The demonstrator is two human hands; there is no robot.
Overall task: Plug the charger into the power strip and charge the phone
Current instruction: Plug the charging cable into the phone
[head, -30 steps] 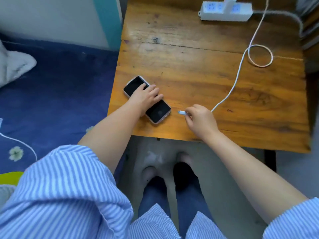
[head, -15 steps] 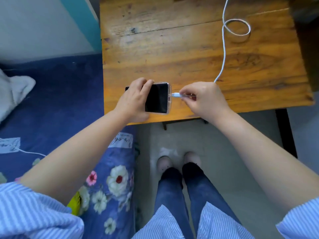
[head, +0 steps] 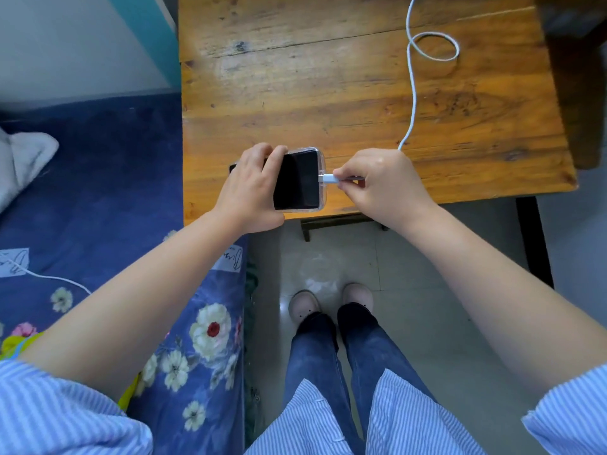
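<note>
A black phone (head: 299, 180) in a clear case lies crosswise near the front edge of the wooden table (head: 295, 93), screen dark. My left hand (head: 253, 188) grips its left end. My right hand (head: 382, 185) pinches the white cable plug (head: 328, 178), whose tip meets the port on the phone's right end. The white cable (head: 412, 103) runs from my right hand up the table, makes one loop and leaves the top of the view. The power strip and charger are out of view.
A bed with a dark blue flowered cover (head: 98, 198) borders the table's left side, with a white cloth (head: 23, 159) and a thin white cord on it. Dark furniture (head: 578, 93) stands at the table's right. My feet (head: 328, 303) are on the tiled floor below.
My left hand turned the phone crosswise and drew it to the table's front edge. My right hand brought the plug to the phone's port. The view tilted down, so the power strip left the view.
</note>
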